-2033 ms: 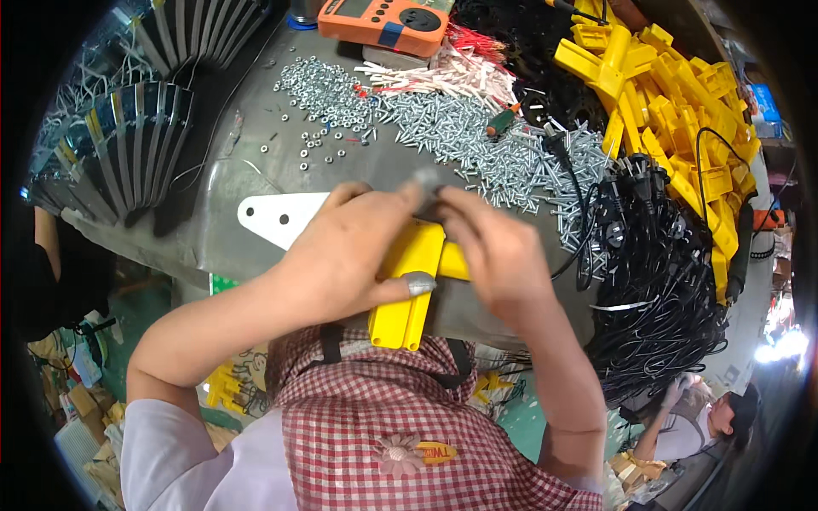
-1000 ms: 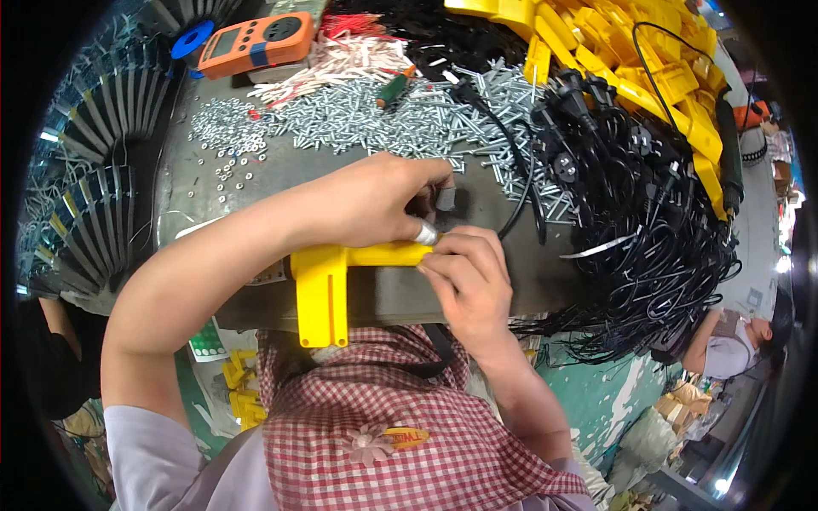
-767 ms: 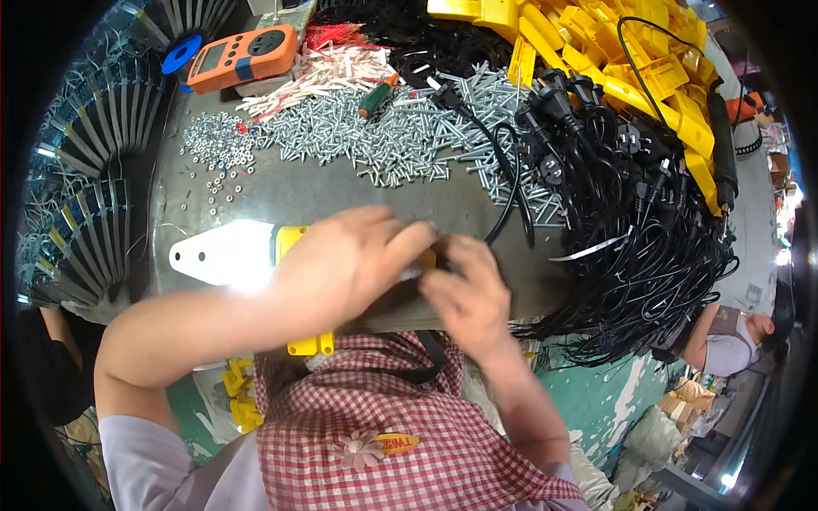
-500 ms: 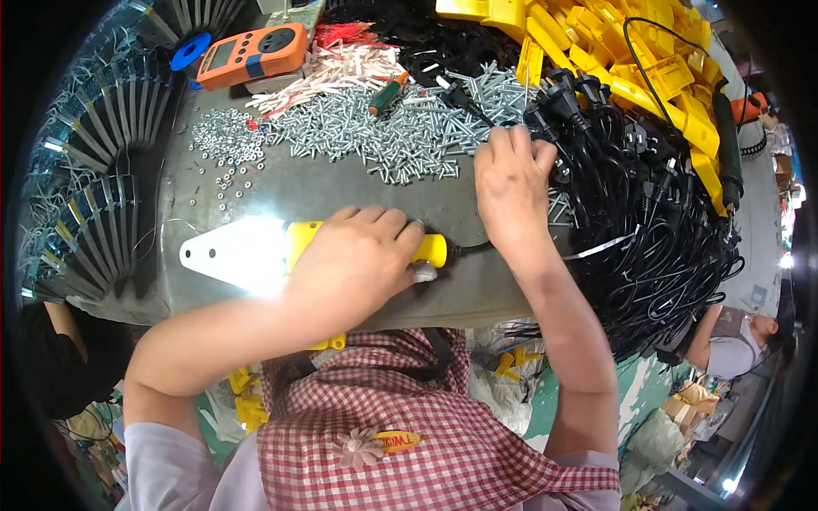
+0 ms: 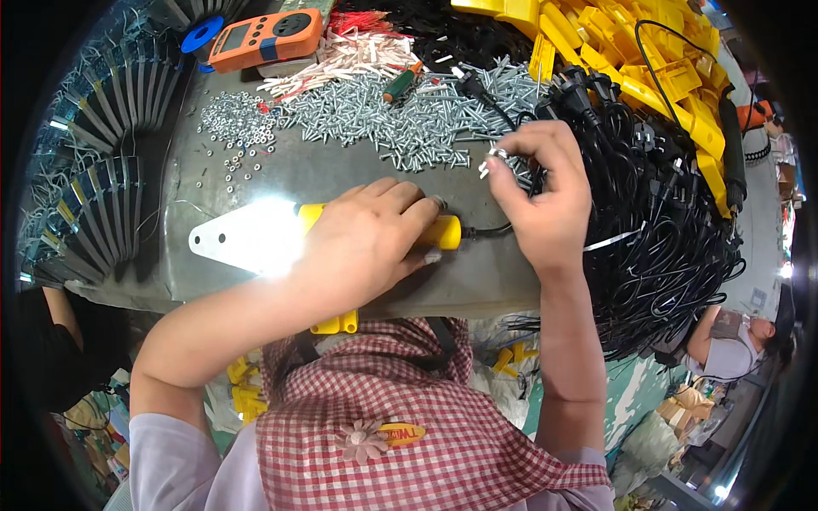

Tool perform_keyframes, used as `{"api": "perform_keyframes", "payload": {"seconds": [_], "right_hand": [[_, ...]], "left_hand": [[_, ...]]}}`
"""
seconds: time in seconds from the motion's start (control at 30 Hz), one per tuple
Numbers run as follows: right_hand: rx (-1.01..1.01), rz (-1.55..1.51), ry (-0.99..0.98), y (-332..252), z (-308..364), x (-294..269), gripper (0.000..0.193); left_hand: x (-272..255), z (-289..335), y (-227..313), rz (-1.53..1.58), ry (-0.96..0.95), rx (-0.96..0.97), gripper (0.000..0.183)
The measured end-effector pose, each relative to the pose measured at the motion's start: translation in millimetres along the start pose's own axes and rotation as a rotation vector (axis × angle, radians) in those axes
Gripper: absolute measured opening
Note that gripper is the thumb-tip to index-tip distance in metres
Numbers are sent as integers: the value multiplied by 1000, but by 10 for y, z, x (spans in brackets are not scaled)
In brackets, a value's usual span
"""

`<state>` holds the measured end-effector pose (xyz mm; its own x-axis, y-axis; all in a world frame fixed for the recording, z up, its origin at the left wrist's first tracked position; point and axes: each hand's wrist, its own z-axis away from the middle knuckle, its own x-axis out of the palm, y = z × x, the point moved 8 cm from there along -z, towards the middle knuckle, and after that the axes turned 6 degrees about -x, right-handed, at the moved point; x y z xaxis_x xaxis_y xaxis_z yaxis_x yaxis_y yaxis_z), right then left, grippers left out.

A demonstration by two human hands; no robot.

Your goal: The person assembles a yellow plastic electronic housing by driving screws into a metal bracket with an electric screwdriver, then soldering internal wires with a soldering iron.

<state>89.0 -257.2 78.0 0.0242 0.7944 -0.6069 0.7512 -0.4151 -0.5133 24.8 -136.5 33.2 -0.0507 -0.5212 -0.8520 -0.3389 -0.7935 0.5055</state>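
Note:
My left hand (image 5: 371, 234) is wrapped over the yellow handle (image 5: 446, 232) of a corded device lying on the grey table. From the handle's left end reaches a tapered white plate (image 5: 223, 237) with two dark holes, glaring brightly near the handle. A black cord leaves the handle's right end. My right hand (image 5: 552, 192) is raised at the right edge of the screw pile, with a few small silvery screws (image 5: 492, 162) pinched between thumb and fingers. Beyond lies the heap of screws (image 5: 383, 123), with a green-handled screwdriver (image 5: 400, 83) on it.
Small nuts (image 5: 234, 123) lie scattered left of the screws. An orange meter (image 5: 266, 41) and white sleeve pieces (image 5: 354, 60) are behind. Black plugs and cords (image 5: 643, 247) heap up on the right, below yellow plastic casings (image 5: 660, 77). Metal strips (image 5: 102, 209) fan out at left.
My right hand has come up and back from the screws beside the cords, turned over, with screws now in its fingers. My left hand stays on the yellow handle.

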Motion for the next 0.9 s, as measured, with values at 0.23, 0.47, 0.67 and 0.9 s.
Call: {"api": "perform_keyframes", "payload": {"seconds": [0.23,0.47,0.67,0.9], "right_hand": [[804,-1506,-82,51,513,422,16],[889,-1827,-161,-396,498,612,15],[527,-654,-201,-372,933,617,11],[184,-45,-137,-668,902,521,14]], "left_hand": [[-447,-13,339,122,284,439,38],[-853,348,509,-100,421,844,23],[-545,71,-414,353,73,-52,28],[-288,65,-660,825,-91,-375,27]]}}
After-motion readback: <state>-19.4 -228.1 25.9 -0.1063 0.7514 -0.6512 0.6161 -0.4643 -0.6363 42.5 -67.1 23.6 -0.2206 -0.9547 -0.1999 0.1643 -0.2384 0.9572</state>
